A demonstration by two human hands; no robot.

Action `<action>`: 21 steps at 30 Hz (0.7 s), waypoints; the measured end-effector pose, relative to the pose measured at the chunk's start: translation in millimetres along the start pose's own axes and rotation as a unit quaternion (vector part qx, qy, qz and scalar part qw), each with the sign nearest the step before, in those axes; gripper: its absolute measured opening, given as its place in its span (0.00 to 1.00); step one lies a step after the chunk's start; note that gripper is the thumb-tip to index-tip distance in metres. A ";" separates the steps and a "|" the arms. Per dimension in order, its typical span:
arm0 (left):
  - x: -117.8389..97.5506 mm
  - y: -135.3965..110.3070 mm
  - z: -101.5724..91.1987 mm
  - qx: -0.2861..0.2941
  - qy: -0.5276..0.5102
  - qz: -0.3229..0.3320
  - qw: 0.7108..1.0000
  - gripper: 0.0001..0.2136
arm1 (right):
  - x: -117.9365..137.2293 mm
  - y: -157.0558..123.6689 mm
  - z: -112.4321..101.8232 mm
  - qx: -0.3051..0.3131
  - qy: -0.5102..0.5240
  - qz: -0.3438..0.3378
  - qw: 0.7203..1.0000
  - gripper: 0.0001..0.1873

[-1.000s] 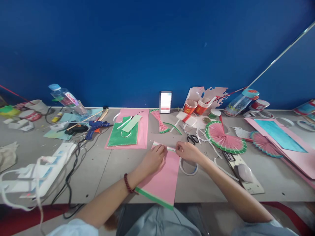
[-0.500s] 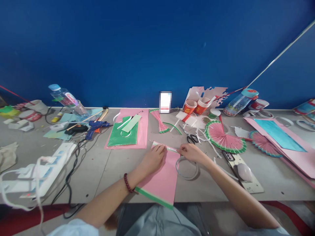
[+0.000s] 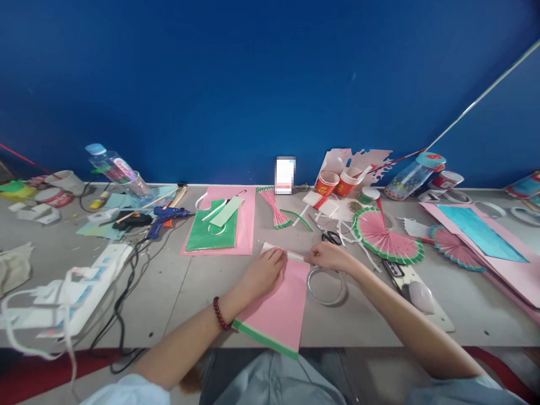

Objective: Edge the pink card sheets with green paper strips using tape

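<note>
A sheet of pink paper with a green strip along its near edge lies at an angle in front of me. A narrow whitish strip of tape runs along its far edge. My left hand rests on the paper, fingers stretched toward that edge and pressing it down. At the far right corner my right hand is closed in a pinch at the end of the tape; the fingertips hide the exact grip. Just below that hand, right of the paper, is a thin roll of tape.
Behind the hands lie scissors, folded paper fans and paper cups. A green packet on pink paper, a blue glue gun and a white power strip are leftward. A phone with a mouse on it lies right.
The tape roll has shifted slightly right, away from the paper's edge. Both hands keep nearly the same place on the paper; the whole view has moved a little.
</note>
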State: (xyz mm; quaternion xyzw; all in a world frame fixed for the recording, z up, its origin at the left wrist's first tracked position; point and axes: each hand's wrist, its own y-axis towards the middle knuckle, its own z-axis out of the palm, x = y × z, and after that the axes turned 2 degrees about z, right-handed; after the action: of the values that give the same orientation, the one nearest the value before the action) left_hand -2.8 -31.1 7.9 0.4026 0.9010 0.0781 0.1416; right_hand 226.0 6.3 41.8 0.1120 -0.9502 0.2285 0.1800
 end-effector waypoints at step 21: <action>-1.5 0.6 -6.8 0.036 0.001 0.009 0.999 0.23 | -2.4 4.6 -1.2 0.043 -0.011 0.034 0.998 0.22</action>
State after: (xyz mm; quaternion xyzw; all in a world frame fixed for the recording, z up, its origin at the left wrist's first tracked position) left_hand -3.6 -32.1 14.8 0.4154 0.8997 0.0471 0.1257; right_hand 227.1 11.2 40.1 0.0898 -0.9447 0.2739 0.1564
